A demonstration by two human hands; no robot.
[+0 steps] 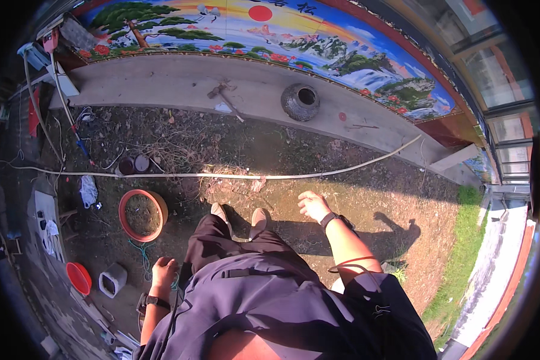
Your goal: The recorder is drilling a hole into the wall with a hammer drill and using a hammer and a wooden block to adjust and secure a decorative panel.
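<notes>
My right hand (313, 205) is held out ahead of me over sunlit soil, its fingers loosely bent and somewhat apart, with nothing seen in them. A dark watch is on that wrist. Down by my left hip is my left hand (164, 270), its fingers curled in. A thin teal cord (145, 259) shows on both sides of it; whether the cord passes through the fingers or behind them I cannot tell. The cord reaches up to a round terracotta-coloured pot (123, 216) with soil in it. My shoes (258, 222) stand on the ground between the hands.
A long pale pole (270, 177) lies across the ground ahead. Beyond it, a dark round jar (300, 102) and a hammer-like tool (225, 99) rest on a concrete ledge (162, 81) below a painted wall. A red basin (78, 278) and a grey square container (112, 280) are at left.
</notes>
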